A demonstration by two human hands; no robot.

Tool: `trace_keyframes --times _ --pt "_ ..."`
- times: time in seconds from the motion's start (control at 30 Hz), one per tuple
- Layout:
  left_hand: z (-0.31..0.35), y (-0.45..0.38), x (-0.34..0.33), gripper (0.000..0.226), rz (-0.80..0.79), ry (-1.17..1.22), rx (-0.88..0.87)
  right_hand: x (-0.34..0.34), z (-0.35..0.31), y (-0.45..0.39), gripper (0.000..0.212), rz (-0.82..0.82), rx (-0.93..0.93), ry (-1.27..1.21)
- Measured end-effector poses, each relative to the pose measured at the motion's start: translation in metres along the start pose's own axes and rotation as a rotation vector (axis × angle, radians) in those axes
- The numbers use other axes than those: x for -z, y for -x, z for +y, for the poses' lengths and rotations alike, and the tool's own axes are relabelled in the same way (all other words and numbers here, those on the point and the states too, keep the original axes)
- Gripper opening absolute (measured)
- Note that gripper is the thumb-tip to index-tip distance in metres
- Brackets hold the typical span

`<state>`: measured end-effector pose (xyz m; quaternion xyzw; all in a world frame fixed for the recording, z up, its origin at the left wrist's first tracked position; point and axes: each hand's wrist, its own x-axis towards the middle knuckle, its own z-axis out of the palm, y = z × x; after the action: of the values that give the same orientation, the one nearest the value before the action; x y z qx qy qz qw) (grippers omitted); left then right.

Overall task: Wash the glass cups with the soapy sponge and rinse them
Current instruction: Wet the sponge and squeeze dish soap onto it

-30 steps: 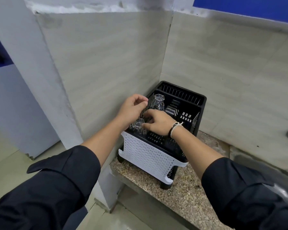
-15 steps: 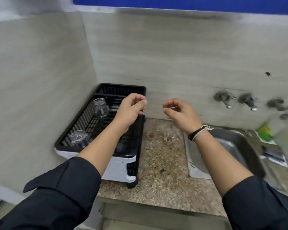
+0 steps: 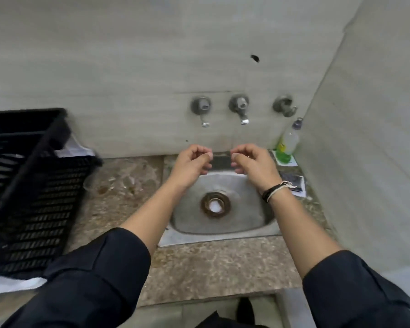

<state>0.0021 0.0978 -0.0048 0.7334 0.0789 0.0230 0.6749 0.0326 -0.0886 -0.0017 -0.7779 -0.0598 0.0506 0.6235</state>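
Note:
My left hand [image 3: 193,163] and my right hand [image 3: 253,163] hover side by side over the back of the steel sink [image 3: 242,218]. Both have curled fingers, thumbs against fingertips, and hold nothing that I can see. Small glass cups [image 3: 118,183] with brownish dregs stand blurred on the stone counter, left of the sink and of my left hand. A dark pad [image 3: 292,182], possibly the sponge, lies on the counter just right of my right wrist.
A black drying rack [image 3: 26,190] fills the left side of the counter. Three wall taps [image 3: 239,108] sit above the sink. A soap bottle [image 3: 288,143] with green liquid stands in the right corner. The side wall [image 3: 365,138] is close on the right.
My view swung right from the drying rack to the sink. Both hands left the glasses in the rack and moved over the basin, fingers still curled.

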Motion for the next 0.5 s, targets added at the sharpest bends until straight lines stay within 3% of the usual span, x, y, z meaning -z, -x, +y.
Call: trace_keyframes --times 0.2,0.3,0.5 --pt "-0.016 -0.044 -0.109 0.01 -0.01 0.0 0.123 0.098 0.095 -0.035 0.016 0.094 -0.2 0.123" --pt "-0.027 -0.059 -0.139 0.011 -0.032 -0.022 0.178 0.145 0.145 -0.059 0.022 0.214 -0.231 0.532" --pt "-0.041 -0.077 -0.161 0.008 -0.044 -0.1 0.215 0.189 0.211 -0.107 0.054 0.009 -0.375 0.97"
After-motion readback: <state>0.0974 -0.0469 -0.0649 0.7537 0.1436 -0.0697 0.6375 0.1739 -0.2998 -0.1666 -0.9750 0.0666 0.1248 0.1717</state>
